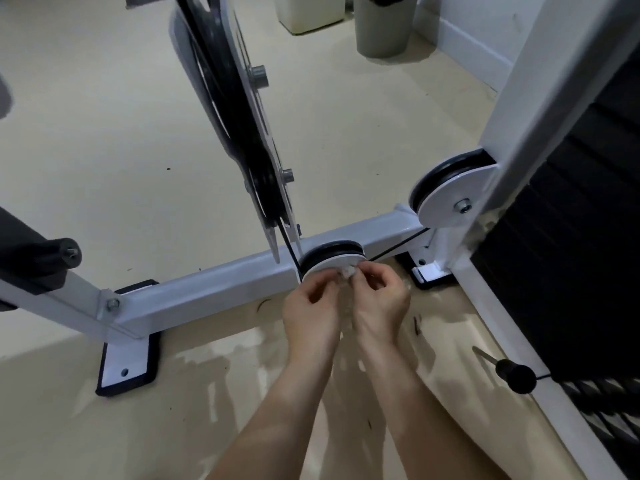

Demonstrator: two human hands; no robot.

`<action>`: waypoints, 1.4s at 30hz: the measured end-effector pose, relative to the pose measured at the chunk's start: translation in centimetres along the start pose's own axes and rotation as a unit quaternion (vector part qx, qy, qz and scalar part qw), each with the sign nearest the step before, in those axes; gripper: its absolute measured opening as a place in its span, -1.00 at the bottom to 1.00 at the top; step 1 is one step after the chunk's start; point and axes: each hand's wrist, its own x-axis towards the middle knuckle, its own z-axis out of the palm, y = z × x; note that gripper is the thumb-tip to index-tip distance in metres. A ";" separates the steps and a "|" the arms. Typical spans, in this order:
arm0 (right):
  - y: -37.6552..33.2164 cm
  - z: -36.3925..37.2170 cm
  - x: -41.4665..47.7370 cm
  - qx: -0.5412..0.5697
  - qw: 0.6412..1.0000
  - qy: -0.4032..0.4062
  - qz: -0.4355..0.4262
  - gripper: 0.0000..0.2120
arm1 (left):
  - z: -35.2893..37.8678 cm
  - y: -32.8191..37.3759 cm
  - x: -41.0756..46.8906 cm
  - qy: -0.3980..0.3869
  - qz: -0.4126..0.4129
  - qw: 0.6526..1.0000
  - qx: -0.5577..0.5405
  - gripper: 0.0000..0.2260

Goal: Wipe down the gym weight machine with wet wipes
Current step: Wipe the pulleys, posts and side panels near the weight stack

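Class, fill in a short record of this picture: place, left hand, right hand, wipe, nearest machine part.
Place: floor by the machine's base bar
Left hand: pinches the wipe
Right hand: pinches the same wipe
Wipe: white, bunched between both hands
Nearest part: low pulley on the bar, just beyond the wipe

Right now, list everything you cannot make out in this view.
Head view, the only one:
- wet wipe: mostly hidden between the left hand and the right hand; only a white scrap shows.
- low pulley: the fingers cover its near edge.
- weight stack: too dark to read, and cut off by the right edge.
- grey bin: its top is cut off by the upper edge.
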 end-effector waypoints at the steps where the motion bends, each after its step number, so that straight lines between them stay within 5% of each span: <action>1: 0.7 0.1 0.4 0.008 0.999 0.028 0.024 -0.82 | -0.2 0.0 -0.2 -0.025 0.024 0.999 0.038 -0.79; 3: 1.4 0.1 0.6 0.032 0.994 0.031 0.097 -0.78 | -0.4 0.1 -0.4 -0.065 0.074 0.987 0.129 -0.74; 5: 2.2 0.3 0.1 0.069 0.982 -0.053 0.169 -0.77 | -0.5 0.1 -0.3 -0.107 0.127 0.959 0.230 -0.70; 8: 1.3 -0.6 -0.5 0.083 0.975 -0.099 0.179 -0.83 | -0.3 0.3 0.1 -0.179 0.171 0.908 0.338 -0.69; 11: -1.1 -3.0 1.2 0.219 0.961 0.006 0.167 -0.84 | 1.1 1.8 -0.5 -0.226 0.185 0.906 0.306 -0.67; 14: -4.7 -4.9 2.5 0.348 0.926 -0.002 0.148 -0.88 | 3.5 4.0 -1.2 -0.272 0.195 0.918 0.212 -0.61; 17: -7.1 -5.4 3.0 0.383 0.917 0.029 0.105 -0.82 | 5.9 6.0 -2.0 -0.266 0.254 0.900 0.234 -0.71; 20: -7.6 -5.5 2.9 0.333 0.938 0.085 0.031 -0.86 | 6.9 7.0 -2.2 -0.278 0.285 0.888 0.230 -0.53; 26: -7.8 -4.8 3.0 0.171 0.976 0.058 -0.120 -0.75 | 6.2 7.9 -2.1 -0.283 0.269 0.910 0.139 -0.58; 31: -8.6 -3.8 4.7 -0.042 0.913 0.166 -0.369 -0.62 | 5.8 8.7 -2.1 -0.267 0.263 0.919 0.122 -0.74; 37: -6.6 -2.9 4.9 -0.054 0.940 0.186 -0.281 -0.47 | 5.2 8.1 -1.7 -0.271 0.248 0.911 0.188 -0.67; 42: -6.6 -2.6 5.6 0.002 0.946 0.225 -0.233 -0.58 | 5.6 8.5 -1.6 -0.325 0.186 0.905 0.204 -0.69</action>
